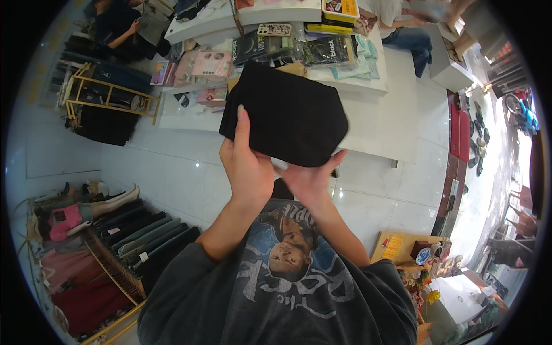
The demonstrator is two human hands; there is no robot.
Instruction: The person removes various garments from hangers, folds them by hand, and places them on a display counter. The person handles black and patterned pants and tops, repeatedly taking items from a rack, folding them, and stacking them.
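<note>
A folded black cloth item [286, 114] is held up in front of me, over the edge of a white display table [362, 148]. My left hand [248, 166] grips its near left part, with the thumb lying on top of the fabric. My right hand [312, 179] supports the near right edge from below, its thumb along the edge and its other fingers partly hidden. Behind the cloth, packaged goods in clear and printed plastic bags [330, 51] lie on the table, with a pink package [211, 64] to their left. A patterned phone [274, 29] rests among them.
A gold clothes rack [110, 92] with dark garments stands at the far left. Another rack of trousers [151, 246] and a mannequin in a pink top [67, 220] are at the lower left. A wooden counter [388, 246] with ornaments is at the lower right. Other people are beyond the table.
</note>
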